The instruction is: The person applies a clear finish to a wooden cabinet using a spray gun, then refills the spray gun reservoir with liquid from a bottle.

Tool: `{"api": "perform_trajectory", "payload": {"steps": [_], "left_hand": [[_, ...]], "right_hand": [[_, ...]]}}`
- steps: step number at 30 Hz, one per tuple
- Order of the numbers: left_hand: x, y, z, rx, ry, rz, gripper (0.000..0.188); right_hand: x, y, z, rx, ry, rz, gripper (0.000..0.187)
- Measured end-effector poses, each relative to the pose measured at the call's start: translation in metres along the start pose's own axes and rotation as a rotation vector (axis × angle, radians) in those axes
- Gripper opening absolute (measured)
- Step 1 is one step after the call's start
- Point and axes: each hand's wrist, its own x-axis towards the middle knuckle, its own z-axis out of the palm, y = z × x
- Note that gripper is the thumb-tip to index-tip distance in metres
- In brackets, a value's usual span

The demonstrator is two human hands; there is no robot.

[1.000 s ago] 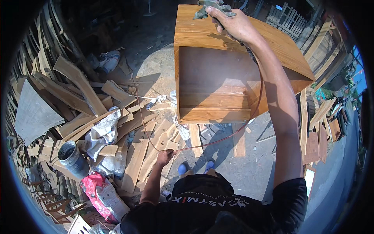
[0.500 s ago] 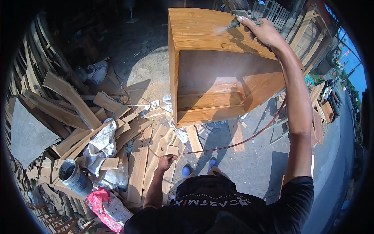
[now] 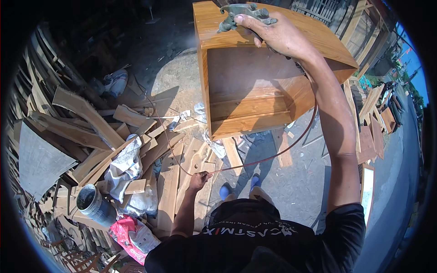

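My right hand is wrapped round a metal spray gun, above the top panel of an orange-brown wooden cabinet. The gun's nozzle points left, near the panel's left front part. Low down at the left, my left hand is closed on a thin reddish-brown hose. From there the hose curves right and rises toward my right forearm; its other length runs off to the far left. The cabinet's open front faces me, its inside partly in shadow.
Loose planks and offcuts lie heaped on the left and under the hose. A bucket, a pink sack and white sacks rest among them. More boards stand at the right, beside a road.
My right hand has carried the spray gun leftward across the cabinet's top. The hose on the right has swung left with it. My left hand still grips the hose, slightly higher in view.
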Motion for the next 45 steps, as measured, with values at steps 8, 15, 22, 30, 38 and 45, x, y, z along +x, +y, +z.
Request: {"api": "perform_trajectory", "payload": {"steps": [8, 15, 22, 30, 38, 45], "left_hand": [[-0.031, -0.029, 0.000, 0.038, -0.029, -0.113, 0.048], [-0.044, -0.040, 0.004, 0.062, -0.021, -0.123, 0.037], [-0.080, -0.043, -0.006, 0.048, 0.008, -0.237, 0.034], [-0.100, -0.079, 0.010, 0.126, -0.071, -0.329, 0.028], [-0.046, -0.046, 0.021, 0.159, -0.136, -0.433, 0.033], [0.040, -0.017, 0.055, 0.274, -0.257, -0.426, 0.038]], "right_hand": [[-0.089, 0.005, 0.042, -0.026, 0.053, 0.068, 0.059], [-0.125, 0.060, 0.122, 0.285, 0.226, 0.189, 0.053], [-0.167, 0.153, 0.214, 0.271, 0.022, 0.454, 0.057], [-0.280, 0.282, 0.285, 0.551, 0.139, 0.524, 0.034], [-0.354, 0.375, 0.200, 0.206, 0.508, 0.605, 0.042], [-0.319, 0.504, 0.112, 0.059, 0.590, 0.832, 0.037]]}}
